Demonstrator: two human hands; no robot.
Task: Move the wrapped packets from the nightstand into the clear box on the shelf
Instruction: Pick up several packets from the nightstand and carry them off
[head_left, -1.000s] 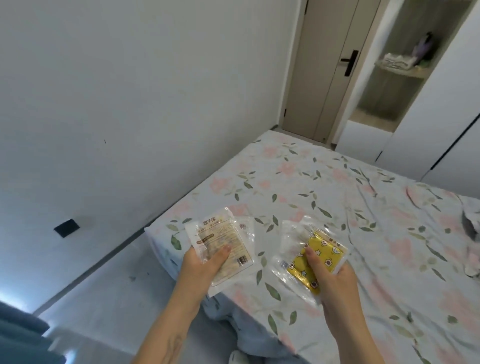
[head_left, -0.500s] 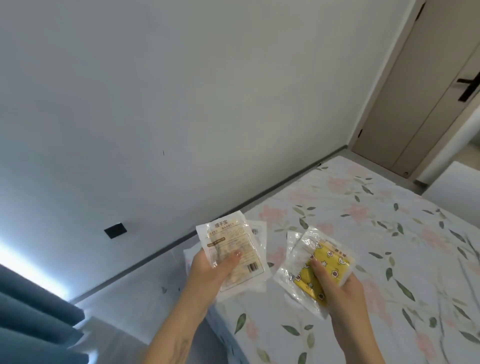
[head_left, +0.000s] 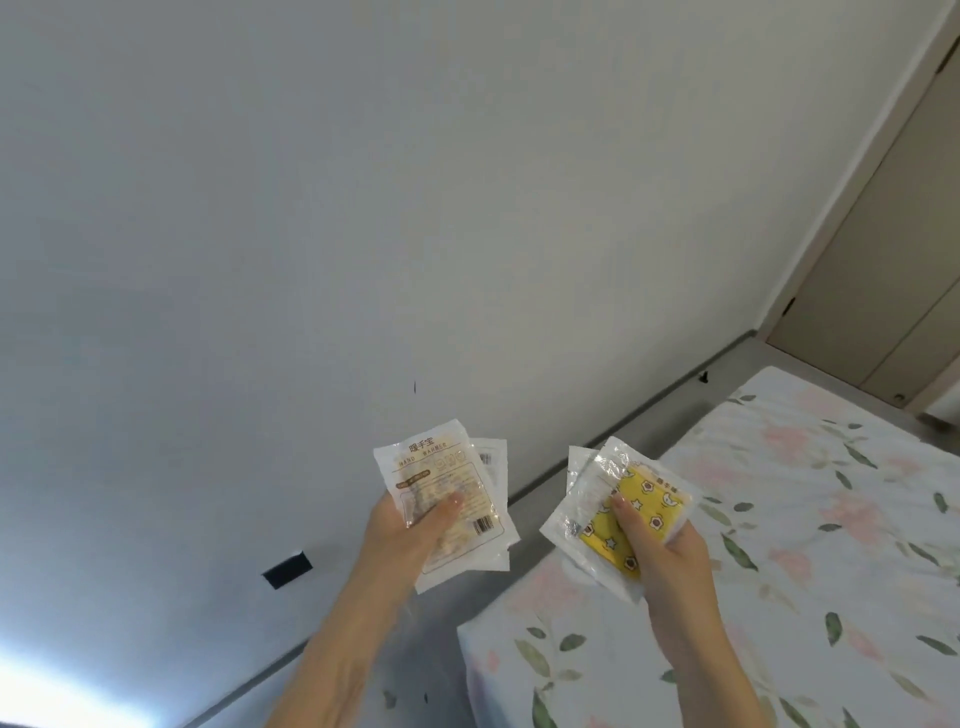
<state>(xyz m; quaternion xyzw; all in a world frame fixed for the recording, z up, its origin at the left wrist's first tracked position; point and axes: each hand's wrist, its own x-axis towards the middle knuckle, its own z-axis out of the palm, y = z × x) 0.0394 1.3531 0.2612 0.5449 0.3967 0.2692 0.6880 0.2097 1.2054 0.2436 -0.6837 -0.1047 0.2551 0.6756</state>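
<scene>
My left hand (head_left: 410, 535) grips a small stack of white and beige wrapped packets (head_left: 441, 483), thumb pressed on the top one, which reads "hand warmer". My right hand (head_left: 667, 551) grips a second stack of clear-wrapped packets (head_left: 613, 499); the top one shows a yellow pattern with stars and moons. Both stacks are held up in front of me, the left one over the floor, the right one over the corner of the bed. The nightstand, the shelf and the clear box are out of view.
A bed with a floral sheet (head_left: 779, 545) fills the lower right, its corner just below my hands. A plain white wall (head_left: 363, 208) faces me, carrying a black socket (head_left: 287, 569). A beige door (head_left: 893, 270) stands at the far right. Grey floor (head_left: 415, 649) runs between wall and bed.
My view has swung left, toward the wall; the door and bed have slid to the right. Both hands keep hold of their packets and stay in the same pose.
</scene>
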